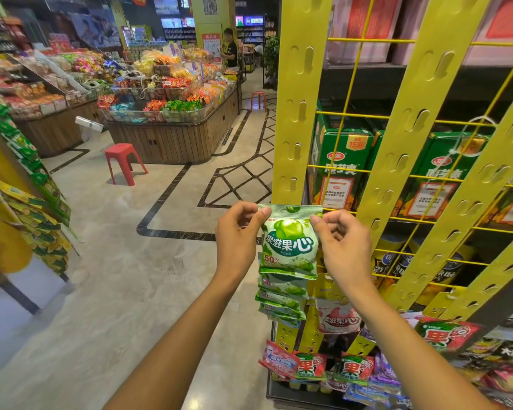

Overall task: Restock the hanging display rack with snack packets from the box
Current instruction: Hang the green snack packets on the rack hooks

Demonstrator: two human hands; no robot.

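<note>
Fingertips of left hand (240, 232) and right hand (342, 241) pinch top corners of glossy green-and-white snack packet (289, 242), held upright against leftmost yellow slotted hanging strip (301, 99). Packet: crimped top seal, punched hang hole, green fruit picture, print "果滋果心", "50%". Below it, same green packets (282, 297) overlap down strip. Right: yellow wire grid (367, 170), green cartons behind. Far left: red plastic stool (124, 162) on polished floor.

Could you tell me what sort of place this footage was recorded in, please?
Most likely a supermarket or snack shop: a wooden island heaped with packaged snacks, yellow hanging strips on a wire rack, and shelves of boxed goods behind them.
</note>
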